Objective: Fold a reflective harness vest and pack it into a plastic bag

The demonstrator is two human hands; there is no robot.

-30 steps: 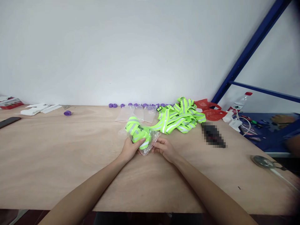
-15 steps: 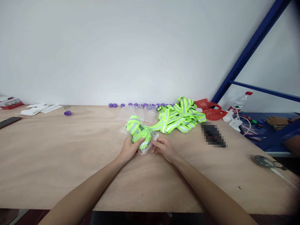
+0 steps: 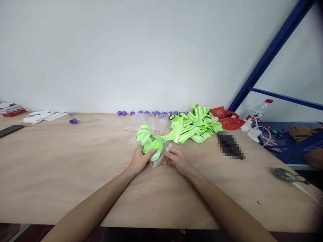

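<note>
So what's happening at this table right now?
A person holds a clear plastic bag with a rolled neon-green reflective strap in it. The left hand wraps the bundle; the right hand pinches the bag's open edge. Behind, on the plywood table, lies a pile of loose neon-green reflective straps.

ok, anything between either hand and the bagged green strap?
Nothing visible. The left hand grips the folded reflective strap through its clear bag, and the right hand pinches the bag's edge. The loose strap pile lies behind on the table, apart from both hands.
</note>
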